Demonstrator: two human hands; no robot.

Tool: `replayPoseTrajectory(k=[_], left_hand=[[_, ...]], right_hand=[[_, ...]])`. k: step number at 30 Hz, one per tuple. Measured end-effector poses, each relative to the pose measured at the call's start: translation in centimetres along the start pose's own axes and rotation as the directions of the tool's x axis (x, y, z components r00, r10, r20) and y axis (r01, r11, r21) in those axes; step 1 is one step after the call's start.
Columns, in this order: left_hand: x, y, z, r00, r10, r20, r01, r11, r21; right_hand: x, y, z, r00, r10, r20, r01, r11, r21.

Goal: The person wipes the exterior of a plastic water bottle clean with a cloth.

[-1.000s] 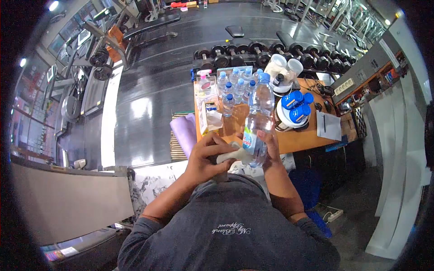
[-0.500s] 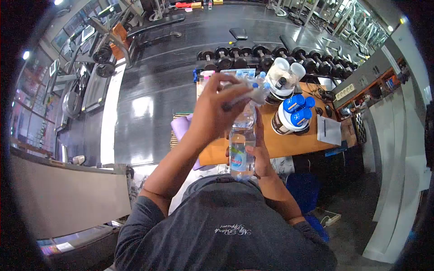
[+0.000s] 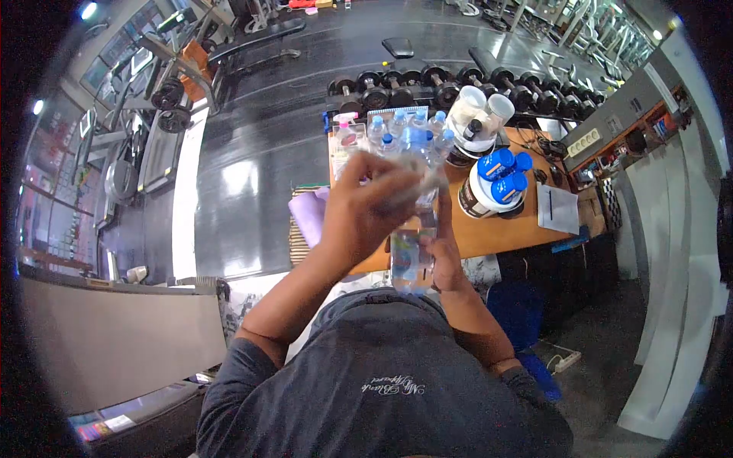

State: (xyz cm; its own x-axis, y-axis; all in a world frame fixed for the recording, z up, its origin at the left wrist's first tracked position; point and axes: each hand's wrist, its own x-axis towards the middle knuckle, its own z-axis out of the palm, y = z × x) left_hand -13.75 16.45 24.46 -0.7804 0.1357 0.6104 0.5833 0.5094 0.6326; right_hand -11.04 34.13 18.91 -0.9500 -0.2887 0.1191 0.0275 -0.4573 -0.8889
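Note:
A clear plastic bottle point(image 3: 411, 267) is upright in front of my body, its label blurred. My right hand point(image 3: 445, 263) is wrapped round its side. My left hand point(image 3: 363, 202) is closed on a pale grey cloth point(image 3: 424, 177), smeared by motion, at the bottle's upper part. The cloth and fingers hide the bottle's neck and top. Just beyond, several clear bottles with blue caps point(image 3: 376, 130) stand on the wooden table point(image 3: 489, 238), beside a spray bottle with a pink top point(image 3: 346, 131).
To the right on the table are a white tub with blue-lidded containers point(image 3: 479, 191), another tub holding clear jars point(image 3: 467, 114) and a paper sheet point(image 3: 557, 210). Dumbbells point(image 3: 374, 93) line a rack behind. A purple roll point(image 3: 308, 217) lies left of the table.
My left hand and the cloth have moved slightly down and toward me. More of the blue-capped bottles behind shows. My right hand still holds the bottle, which has shifted slightly.

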Motion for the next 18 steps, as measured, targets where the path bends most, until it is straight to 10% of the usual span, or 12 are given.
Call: replayPoseTrajectory(k=[3, 7, 10, 15, 18], left_hand=[[-3.9, 0.5, 1.0, 0.984, -0.048, 0.172, 0.071, 0.989, -0.133], [-4.5, -0.5, -0.2, 0.973, -0.091, 0.213, 0.123, 0.982, -0.144], [-2.5, 0.7, 0.1, 0.991, -0.136, -0.002, 0.135, 0.986, -0.098], [-5.8, 0.4, 0.8, 0.958, -0.095, 0.27, 0.147, 0.973, -0.179], [-7.8, 0.9, 0.1, 0.898, 0.014, 0.441, 0.104, 0.965, -0.241]], right_hand=[[1.2, 1.0, -1.7, 0.99, -0.142, -0.016, 0.14, 0.985, -0.098], [0.8, 1.3, -1.5, 0.988, -0.147, -0.046, 0.153, 0.966, 0.208], [0.7, 0.6, -0.3, 0.995, -0.09, -0.052, 0.1, 0.957, 0.273], [1.9, 0.2, 1.0, 0.953, -0.129, -0.273, 0.173, 0.975, 0.142], [2.0, 2.1, -2.8, 0.998, 0.008, -0.061, 0.006, 0.972, 0.233]])
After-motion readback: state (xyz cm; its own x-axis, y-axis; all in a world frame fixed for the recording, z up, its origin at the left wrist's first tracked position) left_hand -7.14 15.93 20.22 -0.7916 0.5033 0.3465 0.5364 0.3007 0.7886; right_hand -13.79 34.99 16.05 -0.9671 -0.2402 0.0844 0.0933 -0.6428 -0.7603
